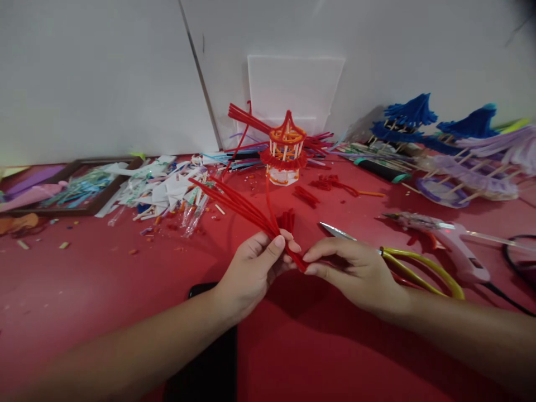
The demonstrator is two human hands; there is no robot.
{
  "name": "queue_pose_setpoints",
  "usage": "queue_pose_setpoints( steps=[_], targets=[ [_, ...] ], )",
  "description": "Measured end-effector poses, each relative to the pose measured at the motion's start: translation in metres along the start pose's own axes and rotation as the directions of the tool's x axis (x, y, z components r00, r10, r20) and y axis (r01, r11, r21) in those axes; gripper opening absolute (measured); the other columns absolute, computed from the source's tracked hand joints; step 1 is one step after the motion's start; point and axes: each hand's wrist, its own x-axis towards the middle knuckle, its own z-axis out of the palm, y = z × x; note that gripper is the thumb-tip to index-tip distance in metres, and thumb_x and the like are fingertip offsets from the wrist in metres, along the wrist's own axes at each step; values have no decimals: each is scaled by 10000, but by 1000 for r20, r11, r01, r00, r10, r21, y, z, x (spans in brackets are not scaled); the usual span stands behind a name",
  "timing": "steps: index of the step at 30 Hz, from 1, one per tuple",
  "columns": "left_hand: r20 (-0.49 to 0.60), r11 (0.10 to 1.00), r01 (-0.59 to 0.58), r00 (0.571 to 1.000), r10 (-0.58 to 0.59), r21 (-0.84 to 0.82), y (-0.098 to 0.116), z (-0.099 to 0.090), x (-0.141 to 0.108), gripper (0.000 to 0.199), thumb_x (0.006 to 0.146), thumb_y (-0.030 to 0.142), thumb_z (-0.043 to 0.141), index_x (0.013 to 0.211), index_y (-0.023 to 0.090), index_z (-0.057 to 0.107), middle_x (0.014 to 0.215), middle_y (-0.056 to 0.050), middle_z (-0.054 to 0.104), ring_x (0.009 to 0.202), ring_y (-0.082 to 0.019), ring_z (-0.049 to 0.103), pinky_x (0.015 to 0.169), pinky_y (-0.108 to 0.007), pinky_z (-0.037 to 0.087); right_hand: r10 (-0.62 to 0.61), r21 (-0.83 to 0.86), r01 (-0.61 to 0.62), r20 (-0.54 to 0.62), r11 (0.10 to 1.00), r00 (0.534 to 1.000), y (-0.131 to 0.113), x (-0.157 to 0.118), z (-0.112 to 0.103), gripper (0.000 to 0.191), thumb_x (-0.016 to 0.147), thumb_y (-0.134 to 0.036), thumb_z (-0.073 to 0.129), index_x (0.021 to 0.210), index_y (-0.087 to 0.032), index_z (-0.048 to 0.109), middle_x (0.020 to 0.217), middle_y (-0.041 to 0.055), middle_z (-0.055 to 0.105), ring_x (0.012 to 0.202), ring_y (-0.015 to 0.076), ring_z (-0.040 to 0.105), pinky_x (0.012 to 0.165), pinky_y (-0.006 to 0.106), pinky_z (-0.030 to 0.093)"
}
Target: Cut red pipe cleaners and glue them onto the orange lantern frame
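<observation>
A bundle of red pipe cleaners (243,209) runs through my left hand (255,268), whose thumb and fingers are closed around it. At the bundle's lower end, my right hand (355,273) pinches the red tips between thumb and fingertips. Short cut red pipe cleaner pieces (287,219) stick up just behind my left fingers. Scissors (419,267) with yellow handles lie partly under my right hand, blades pointing left. Behind the hands stands a small pavilion model (287,151) of orange and red pipe cleaners with white posts.
A pink glue gun (456,243) lies right of the scissors, its cord at the right edge. Blue-roofed models (406,123) and a lilac model (464,173) stand at back right. Scraps and wrappers (167,187) pile at left beside a brown frame (86,211). A black phone-like slab (209,357) lies under my left forearm.
</observation>
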Motion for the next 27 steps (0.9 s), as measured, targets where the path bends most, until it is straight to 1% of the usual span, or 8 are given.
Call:
queue_pose_setpoints(
  steps=[2,6,9,13,18,23,25,27],
  targets=[
    [-10,1000,-16,1000,16,18,-1,0,0,227,656,270,804,772,130,669,681,10,675,578,-58,582,610,-170,495,81,124,-81,4,989,997,0,0,1,146,795,-296,689,907,-220,637,831,16,716,763,131,691,711,244,576],
    [-61,994,-66,996,72,86,-3,-1,-2,194,691,287,775,773,145,671,708,5,677,602,-68,568,639,-201,495,201,330,-224,105,917,974,-1,2,1,312,704,-317,764,909,-199,560,839,19,691,763,127,685,683,240,579],
    [-48,975,-120,990,131,185,-6,-4,-3,170,740,305,733,797,154,680,739,-10,690,634,-84,579,670,-218,499,203,320,-227,107,920,973,-2,3,2,255,706,-282,760,851,-192,571,809,14,695,726,119,682,667,232,578],
    [9,953,-163,986,166,256,-8,-7,-3,171,795,328,676,842,163,675,783,-23,692,639,-93,583,661,-224,494,201,298,-227,116,927,973,-1,2,4,93,810,-253,655,860,-177,634,786,25,726,702,118,694,662,228,576],
    [21,904,-201,978,209,377,-7,-3,-8,181,870,333,580,824,167,637,743,-8,642,644,-94,552,662,-215,452,195,285,-223,121,932,973,-2,4,4,75,834,-256,627,815,-191,661,764,6,721,694,100,676,661,205,553],
    [155,871,-168,982,107,462,-4,2,-14,284,889,386,532,715,168,581,653,14,534,631,-101,497,672,-220,418,242,357,-253,76,899,967,0,7,1,202,845,-381,612,867,-187,663,681,-8,673,611,93,619,613,214,526],
    [250,864,-155,968,35,479,-5,2,-15,333,883,431,525,693,162,575,648,2,530,659,-113,510,722,-238,417,236,349,-249,81,903,968,2,8,0,257,838,-433,612,822,-184,669,657,-4,648,586,100,593,583,226,510],
    [348,904,-82,934,-77,421,-8,1,-14,385,869,494,516,683,159,547,639,-6,536,648,-124,540,718,-263,425,221,304,-241,98,922,970,3,7,-1,326,847,-462,589,706,-175,650,621,-1,606,554,103,552,546,234,480]
  ],
)
